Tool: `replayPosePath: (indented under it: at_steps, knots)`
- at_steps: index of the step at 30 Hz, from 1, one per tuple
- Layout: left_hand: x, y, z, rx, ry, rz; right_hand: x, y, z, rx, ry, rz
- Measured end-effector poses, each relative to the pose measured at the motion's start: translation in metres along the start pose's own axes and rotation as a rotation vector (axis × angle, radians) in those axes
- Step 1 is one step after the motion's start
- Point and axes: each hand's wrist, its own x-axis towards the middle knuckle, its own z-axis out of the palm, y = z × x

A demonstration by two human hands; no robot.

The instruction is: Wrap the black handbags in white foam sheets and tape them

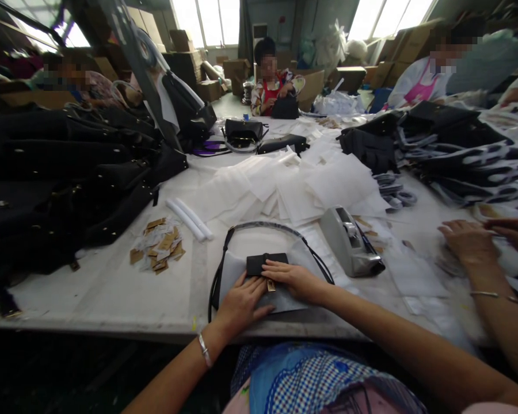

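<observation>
A black handbag (216,294) lies at the table's front edge, its strap looped around it, with a translucent white sheet (233,261) over it. On top sits a small black flap or pouch (254,264) with a gold-coloured tag or clasp (271,284) below it. My left hand (244,302) rests flat on the sheet, fingers stretched out and touching the lower side of the black piece. My right hand (296,280) lies flat across the black piece's right part, fingers extended. Both palms face down, and their undersides are hidden.
A grey tape dispenser (349,241) stands right of the bag. Small brown tags (162,247) and white rolls (190,219) lie left. White sheets (276,178) spread behind. Black bags (60,167) are piled left, more black pieces (449,144) right. A co-worker's hands (470,241) work at right.
</observation>
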Motion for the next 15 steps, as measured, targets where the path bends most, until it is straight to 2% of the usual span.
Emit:
replayPosePath:
  at_steps: [3, 8, 15]
  knots:
    - [-0.006, 0.0, 0.001, 0.017, 0.057, 0.018, -0.002, 0.003, 0.003, 0.013, 0.015, -0.002]
    - [-0.015, 0.002, 0.001, 0.041, 0.167, 0.054, -0.004, 0.005, 0.01, -0.061, -0.036, -0.028]
    - [-0.014, 0.005, -0.002, 0.094, 0.23, 0.127, -0.008, 0.006, 0.016, -0.13, -0.057, -0.038]
